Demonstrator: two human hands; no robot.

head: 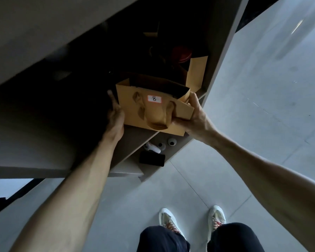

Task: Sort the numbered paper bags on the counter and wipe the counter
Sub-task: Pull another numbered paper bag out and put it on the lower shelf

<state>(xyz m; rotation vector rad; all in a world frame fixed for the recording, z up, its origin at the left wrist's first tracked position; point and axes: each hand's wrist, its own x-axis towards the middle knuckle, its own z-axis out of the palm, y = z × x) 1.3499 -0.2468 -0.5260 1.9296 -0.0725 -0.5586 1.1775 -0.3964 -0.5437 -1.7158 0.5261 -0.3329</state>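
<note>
A white sticker (154, 98) with a reddish border reads "8" in dark handwriting; it sits on the front face of a brown paper bag (153, 110) at the centre of the frame. The bag is smooth kraft paper, boxy, its mouth open and dark inside, with a flat paper handle (157, 122) drooping in a loop over the front. It lies on the edge of a grey shelf (133, 140) inside a dim cabinet. The left hand (115, 115) lies flat against the bag's left side, fingers straight and pointing up into the shadow. The right hand (193, 117) grips the bag's right edge, thumb curled onto the front face and fingers wrapped behind. A second brown paper bag (197, 73) stands behind, upper right of centre. On a lower shelf, below centre, lie a black phone (151, 158) and small white earbuds (154, 148).
</note>
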